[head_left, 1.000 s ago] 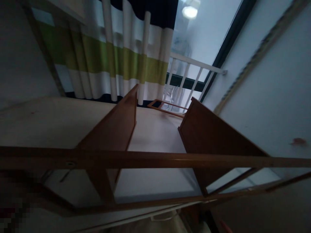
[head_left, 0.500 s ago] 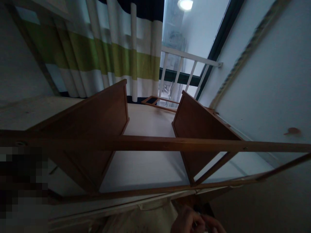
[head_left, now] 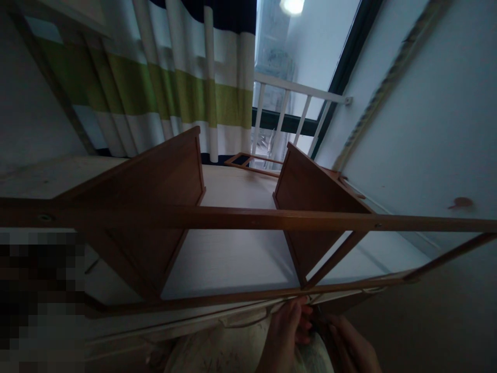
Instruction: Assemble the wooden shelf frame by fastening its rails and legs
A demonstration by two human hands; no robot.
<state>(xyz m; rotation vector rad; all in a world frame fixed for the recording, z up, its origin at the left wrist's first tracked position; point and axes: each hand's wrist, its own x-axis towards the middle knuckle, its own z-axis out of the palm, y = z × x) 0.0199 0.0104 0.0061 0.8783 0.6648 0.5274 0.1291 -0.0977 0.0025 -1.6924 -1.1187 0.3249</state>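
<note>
A brown wooden frame [head_left: 240, 217] lies before me, with a long rail across it and two upright panels, a left one [head_left: 174, 171] and a right one [head_left: 314, 184]. Low in the picture, my left hand [head_left: 285, 326] is at the underside of the lower rail [head_left: 233, 299], close to where the right panel meets it. Its fingers are curled together, and what they pinch is too dark to make out. Just to its right, my right hand [head_left: 351, 342] is closed around something slim and dark that I cannot identify. The light is dim there.
A pale flat surface [head_left: 233, 264] lies under the frame. Behind stand a striped curtain [head_left: 229, 103], a white railing [head_left: 298, 88] and a window. A small wooden frame [head_left: 256, 165] lies at the back. A pixelated patch covers the lower left.
My hands have come up from the bottom edge to the lower rail and moved apart from each other. The view has shifted slightly, so the frame sits a little higher.
</note>
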